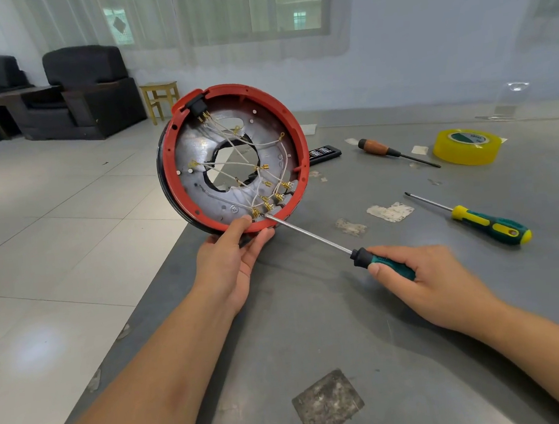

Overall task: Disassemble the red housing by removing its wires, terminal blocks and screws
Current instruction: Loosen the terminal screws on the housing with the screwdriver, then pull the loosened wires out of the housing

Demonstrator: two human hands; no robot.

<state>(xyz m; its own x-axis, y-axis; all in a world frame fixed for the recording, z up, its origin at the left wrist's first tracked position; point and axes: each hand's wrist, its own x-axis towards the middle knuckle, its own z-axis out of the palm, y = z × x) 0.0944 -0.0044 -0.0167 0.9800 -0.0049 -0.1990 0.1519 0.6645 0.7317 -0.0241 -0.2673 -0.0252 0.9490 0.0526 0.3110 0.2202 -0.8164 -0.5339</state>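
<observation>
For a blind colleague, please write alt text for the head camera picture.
A left hand holds a round red housing tilted up on a grey table, while the right hand puts a screwdriver tip to brass wire terminals inside. A second screwdriver and yellow tape lie nearby.

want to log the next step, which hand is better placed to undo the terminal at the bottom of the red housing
Right. The right hand grips the screwdriver, its tip at the lowest brass terminal; the left hand props up the red housing.
</observation>
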